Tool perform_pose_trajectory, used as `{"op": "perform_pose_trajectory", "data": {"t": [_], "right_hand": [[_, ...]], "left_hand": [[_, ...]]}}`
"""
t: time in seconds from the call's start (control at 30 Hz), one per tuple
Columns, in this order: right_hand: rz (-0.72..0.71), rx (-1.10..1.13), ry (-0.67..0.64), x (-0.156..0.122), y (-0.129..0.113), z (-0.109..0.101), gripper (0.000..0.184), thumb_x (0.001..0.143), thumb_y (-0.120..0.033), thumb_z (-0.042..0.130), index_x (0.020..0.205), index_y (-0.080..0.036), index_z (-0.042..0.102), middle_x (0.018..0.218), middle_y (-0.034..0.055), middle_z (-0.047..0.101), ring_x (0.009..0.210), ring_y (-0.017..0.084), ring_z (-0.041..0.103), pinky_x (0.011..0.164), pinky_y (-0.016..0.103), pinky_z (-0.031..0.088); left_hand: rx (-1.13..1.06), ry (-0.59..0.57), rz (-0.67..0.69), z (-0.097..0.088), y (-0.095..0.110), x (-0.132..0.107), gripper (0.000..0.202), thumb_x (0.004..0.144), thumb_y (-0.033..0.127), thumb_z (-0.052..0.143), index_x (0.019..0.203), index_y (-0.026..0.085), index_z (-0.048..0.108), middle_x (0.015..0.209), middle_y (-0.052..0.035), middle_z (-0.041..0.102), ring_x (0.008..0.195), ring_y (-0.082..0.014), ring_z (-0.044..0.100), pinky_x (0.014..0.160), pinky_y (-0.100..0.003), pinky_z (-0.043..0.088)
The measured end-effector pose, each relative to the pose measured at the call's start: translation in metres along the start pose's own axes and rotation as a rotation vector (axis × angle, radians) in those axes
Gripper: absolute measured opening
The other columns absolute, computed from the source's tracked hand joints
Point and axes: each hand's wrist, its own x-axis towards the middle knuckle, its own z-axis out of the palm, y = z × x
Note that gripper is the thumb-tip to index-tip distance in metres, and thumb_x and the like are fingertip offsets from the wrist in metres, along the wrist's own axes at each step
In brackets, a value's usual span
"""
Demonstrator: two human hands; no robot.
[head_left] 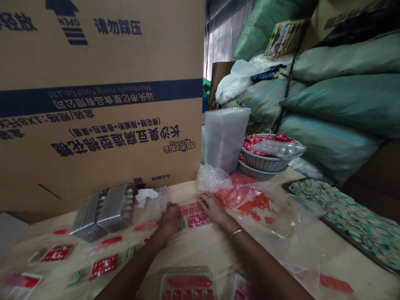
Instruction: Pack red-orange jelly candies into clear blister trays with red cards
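A clear plastic tray with red pieces in small compartments (189, 209) lies between my hands on the table. Below the pieces, a red sachet with white marks (197, 220) sits in it. My left hand (170, 220) is closed at the tray's left edge, its fingertips partly hidden. My right hand (215, 209), with a bracelet at the wrist, reaches over the upper right corner, fingers stretched out and touching the tray. Nearer to me is another filled tray (187, 287) with a long red piece above a row of red pieces, cut off by the frame.
Stacked clear trays (103, 212) stand left, before a large cardboard box (103, 166). Loose red sachets (103, 266) lie front left. A plastic bag of red pieces (250, 202), baskets of sachets (265, 162) and a tray of pale green pieces (350, 216) are right.
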Motion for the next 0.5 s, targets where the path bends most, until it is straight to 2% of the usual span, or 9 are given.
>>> {"op": "perform_pose_trajectory", "data": {"t": [0.07,0.23,0.4,0.5], "right_hand": [[0.003,-0.086,-0.045,-0.014,-0.001,-0.007,0.021,0.09,-0.013,0.046,0.104,-0.014,0.062,0.104,0.0109,0.06,0.1,0.021,0.053,0.091,0.034,0.044],[0.065,-0.273,-0.139,-0.037,-0.008,-0.015,0.02,0.091,-0.014,0.044,0.1,-0.015,0.062,0.101,0.0116,0.061,0.097,0.024,0.052,0.088,0.037,0.043],[0.133,-0.327,-0.141,-0.045,-0.026,-0.023,0.025,0.09,-0.009,0.043,0.111,-0.012,0.057,0.111,0.0151,0.057,0.105,0.025,0.05,0.094,0.037,0.04],[0.1,-0.251,-0.096,-0.075,-0.045,-0.042,0.022,0.091,-0.015,0.045,0.11,-0.015,0.056,0.111,0.0104,0.056,0.105,0.02,0.051,0.095,0.031,0.04]], "left_hand": [[0.012,-0.038,0.06,0.005,0.003,-0.004,0.018,0.076,0.011,0.051,0.091,0.014,0.061,0.099,-0.0089,0.06,0.086,-0.0176,0.06,0.076,-0.025,0.044],[0.009,-0.097,0.192,0.015,0.008,-0.01,0.018,0.072,0.01,0.057,0.088,0.018,0.06,0.095,-0.0045,0.059,0.087,-0.0168,0.058,0.079,-0.025,0.045],[-0.006,-0.111,0.256,0.019,0.006,-0.012,0.018,0.075,0.007,0.051,0.089,0.016,0.06,0.097,-0.0059,0.057,0.09,-0.0179,0.057,0.084,-0.029,0.045],[-0.035,-0.116,0.273,0.024,0.008,-0.01,0.023,0.075,0.006,0.052,0.093,0.016,0.06,0.101,-0.0061,0.057,0.095,-0.0181,0.057,0.087,-0.029,0.045]]}}
